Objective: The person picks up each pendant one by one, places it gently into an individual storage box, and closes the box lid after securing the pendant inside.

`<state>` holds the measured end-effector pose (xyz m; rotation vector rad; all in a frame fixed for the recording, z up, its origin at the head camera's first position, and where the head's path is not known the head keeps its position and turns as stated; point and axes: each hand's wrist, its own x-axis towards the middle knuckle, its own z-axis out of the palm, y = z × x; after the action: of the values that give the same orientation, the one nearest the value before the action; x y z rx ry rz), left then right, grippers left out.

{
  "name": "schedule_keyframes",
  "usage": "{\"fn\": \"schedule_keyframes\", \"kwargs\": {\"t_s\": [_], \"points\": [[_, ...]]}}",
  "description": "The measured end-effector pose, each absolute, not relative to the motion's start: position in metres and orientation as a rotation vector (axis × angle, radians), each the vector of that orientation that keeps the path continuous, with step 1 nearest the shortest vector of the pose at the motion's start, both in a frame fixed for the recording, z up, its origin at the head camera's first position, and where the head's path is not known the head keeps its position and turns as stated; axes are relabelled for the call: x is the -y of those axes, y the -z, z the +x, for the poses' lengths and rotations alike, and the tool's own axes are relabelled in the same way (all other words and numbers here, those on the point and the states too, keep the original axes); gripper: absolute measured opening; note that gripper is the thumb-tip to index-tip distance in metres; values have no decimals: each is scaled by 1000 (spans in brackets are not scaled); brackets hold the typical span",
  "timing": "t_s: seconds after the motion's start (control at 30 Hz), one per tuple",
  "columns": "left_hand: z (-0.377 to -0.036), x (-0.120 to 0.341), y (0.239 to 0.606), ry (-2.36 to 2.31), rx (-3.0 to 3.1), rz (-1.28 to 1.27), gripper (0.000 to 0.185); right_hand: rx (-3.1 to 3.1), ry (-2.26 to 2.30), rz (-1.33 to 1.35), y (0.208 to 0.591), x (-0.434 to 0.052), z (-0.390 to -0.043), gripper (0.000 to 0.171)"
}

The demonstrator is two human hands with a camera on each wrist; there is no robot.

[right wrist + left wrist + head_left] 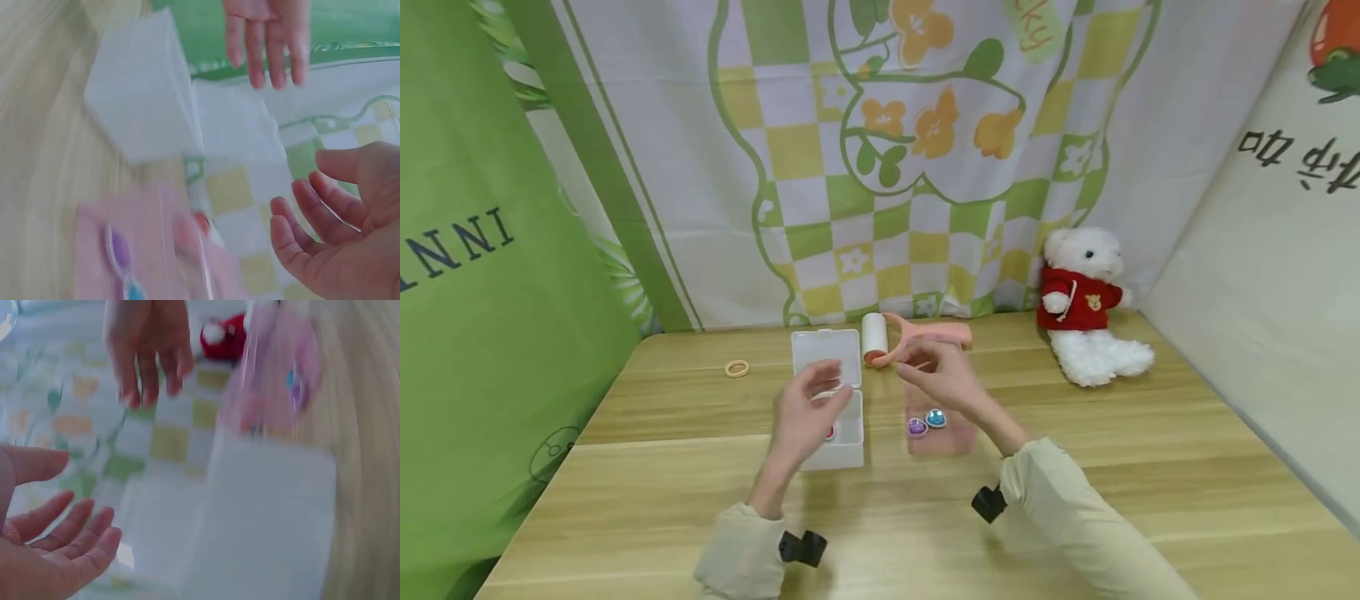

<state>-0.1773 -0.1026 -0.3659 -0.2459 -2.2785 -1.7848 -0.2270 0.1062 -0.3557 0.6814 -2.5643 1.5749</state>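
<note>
My left hand (805, 412) hovers over a white box (848, 454) whose lid (826, 350) stands raised at the back. Its fingers are loosely bent and hold nothing. Inside the box a red gem (830, 433) shows, partly hidden by that hand. My right hand (943, 375) hangs above a translucent pink box (942, 443), its relaxed fingers (325, 206) empty in the right wrist view. A purple gem (917, 427) and a blue gem (936, 418), both with pale rims, lie side by side in the pink box.
Behind the boxes lies a lint roller (875, 335) with a pink handle (951, 333). A pale wooden ring (737, 368) is at the left of the table (662, 500). At the back right sits a white teddy bear (1084, 312) in a red top. Printed cloth hangs around.
</note>
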Motion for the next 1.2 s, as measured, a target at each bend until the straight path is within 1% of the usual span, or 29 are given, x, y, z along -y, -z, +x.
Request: {"fn": "schedule_keyframes", "kwargs": {"t_s": [0.07, 0.13, 0.2, 0.3, 0.43, 0.53, 0.7, 0.87, 1.07, 1.13, 1.2], "points": [[-179, 128, 372, 1797, 2248, -163, 41, 2558, -1726, 606, 357, -95, -229, 17], [-181, 149, 384, 1839, 2298, -89, 49, 2559, -1866, 515, 362, -85, -234, 20], [-182, 163, 400, 1923, 2389, -66, 61, 2551, -1984, 394, 369, -76, -239, 23], [-185, 170, 422, 2087, 2487, -162, 73, 2519, -2065, 235, 375, -65, -246, 26], [-190, 169, 435, 2256, 2411, -314, 71, 2490, -2068, 118, 376, -55, -253, 29], [-192, 167, 437, 2294, 2373, -358, 70, 2469, -2090, 86, 376, -51, -258, 29], [-193, 167, 436, 2285, 2403, -378, 71, 2426, -2122, 77, 376, -49, -260, 26], [-193, 167, 435, 2248, 2421, -327, 73, 2410, -2135, 188, 376, -51, -251, 29], [-189, 173, 434, 2216, 2440, -251, 74, 2497, -2067, 309, 375, -50, -216, 49], [-187, 178, 434, 2261, 2424, -201, 70, 2542, -2031, 352, 379, -47, -201, 54], [-184, 185, 434, 2369, 2355, -143, 62, 2568, -1988, 401, 385, -42, -189, 53]]}}
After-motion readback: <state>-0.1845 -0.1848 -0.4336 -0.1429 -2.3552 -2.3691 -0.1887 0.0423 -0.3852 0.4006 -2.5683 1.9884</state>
